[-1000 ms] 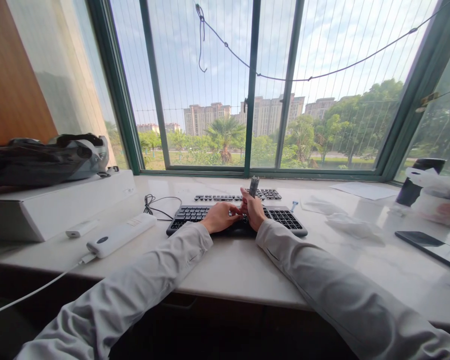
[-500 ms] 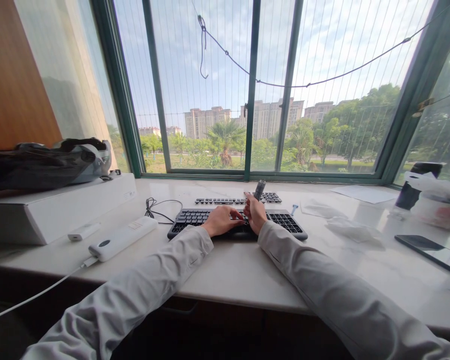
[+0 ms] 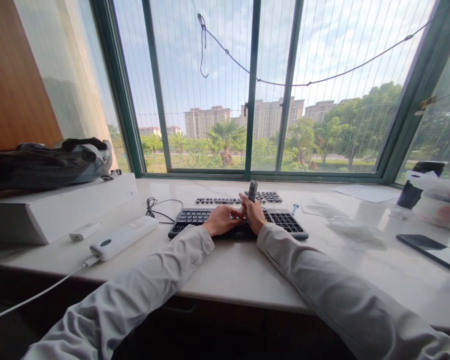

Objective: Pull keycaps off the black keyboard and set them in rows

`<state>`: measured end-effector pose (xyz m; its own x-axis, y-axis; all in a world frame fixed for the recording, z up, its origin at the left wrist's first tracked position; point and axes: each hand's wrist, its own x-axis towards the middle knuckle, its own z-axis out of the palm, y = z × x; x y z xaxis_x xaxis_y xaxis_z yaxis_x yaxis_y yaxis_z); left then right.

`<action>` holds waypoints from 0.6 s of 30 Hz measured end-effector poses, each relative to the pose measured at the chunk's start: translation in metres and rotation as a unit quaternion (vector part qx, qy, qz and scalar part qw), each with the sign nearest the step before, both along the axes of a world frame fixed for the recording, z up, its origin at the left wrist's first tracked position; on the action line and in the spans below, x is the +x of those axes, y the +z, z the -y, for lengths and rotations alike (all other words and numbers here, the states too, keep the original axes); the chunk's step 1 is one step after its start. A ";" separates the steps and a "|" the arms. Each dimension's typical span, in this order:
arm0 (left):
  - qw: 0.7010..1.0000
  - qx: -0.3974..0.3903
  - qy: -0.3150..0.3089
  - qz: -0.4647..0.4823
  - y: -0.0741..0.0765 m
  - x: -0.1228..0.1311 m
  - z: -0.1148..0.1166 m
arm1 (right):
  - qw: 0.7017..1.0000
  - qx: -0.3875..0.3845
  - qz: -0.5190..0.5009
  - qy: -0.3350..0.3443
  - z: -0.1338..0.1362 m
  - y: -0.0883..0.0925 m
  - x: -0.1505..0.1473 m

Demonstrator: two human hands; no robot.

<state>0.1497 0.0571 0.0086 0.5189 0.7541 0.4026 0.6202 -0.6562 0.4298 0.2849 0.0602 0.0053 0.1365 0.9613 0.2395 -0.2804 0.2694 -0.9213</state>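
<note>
A black keyboard [image 3: 285, 220] lies on the white marble sill [image 3: 225, 260] under both my hands. My right hand [image 3: 255, 217] is closed around a small dark stick-shaped tool [image 3: 252, 190] held nearly upright over the keys. My left hand [image 3: 221, 220] rests on the keys just left of it, fingers curled towards the tool's lower end; what they pinch, if anything, I cannot make out. A row of loose black keycaps [image 3: 225, 200] lies behind the keyboard.
A white power bank [image 3: 123, 238] with cable and a small white adapter [image 3: 84, 231] lie left, beside a white box [image 3: 60, 205] bearing a dark bag. Crumpled tissues [image 3: 354, 229], a phone [image 3: 431, 251], paper and a dark cup [image 3: 416, 182] sit right. Window panes stand behind.
The tool in my right hand tilted right, then swung back to near upright. My left hand stayed on the keys.
</note>
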 end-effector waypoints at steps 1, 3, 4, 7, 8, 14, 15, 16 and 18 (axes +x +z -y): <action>1.000 0.000 0.008 -0.001 0.000 0.000 0.000 | 1.000 0.011 0.010 -0.002 0.000 0.000 0.000; 1.000 0.001 0.023 -0.008 -0.001 0.001 0.001 | 0.999 0.035 0.031 -0.005 0.000 -0.001 0.000; 1.000 0.002 0.029 -0.012 0.000 0.002 0.001 | 0.998 0.040 0.042 -0.007 0.000 -0.002 0.001; 0.999 -0.004 0.036 -0.020 0.000 0.003 0.001 | 0.996 0.056 0.063 -0.021 -0.001 -0.003 0.000; 0.999 -0.007 0.037 -0.022 0.001 0.003 0.001 | 0.996 0.059 0.065 -0.028 -0.002 -0.004 -0.001; 0.998 -0.017 0.060 -0.033 0.001 0.004 0.001 | 0.995 0.054 0.066 -0.043 -0.001 -0.003 -0.003; 0.997 -0.018 0.063 -0.031 0.001 0.004 0.001 | 0.995 0.053 0.073 -0.038 -0.001 -0.003 -0.003; 0.997 -0.019 0.063 -0.030 0.001 0.004 0.001 | 0.995 0.053 0.081 -0.032 0.000 -0.003 -0.002; 0.997 -0.020 0.063 -0.028 0.001 0.003 0.001 | 0.994 0.054 0.095 -0.021 0.000 -0.003 -0.002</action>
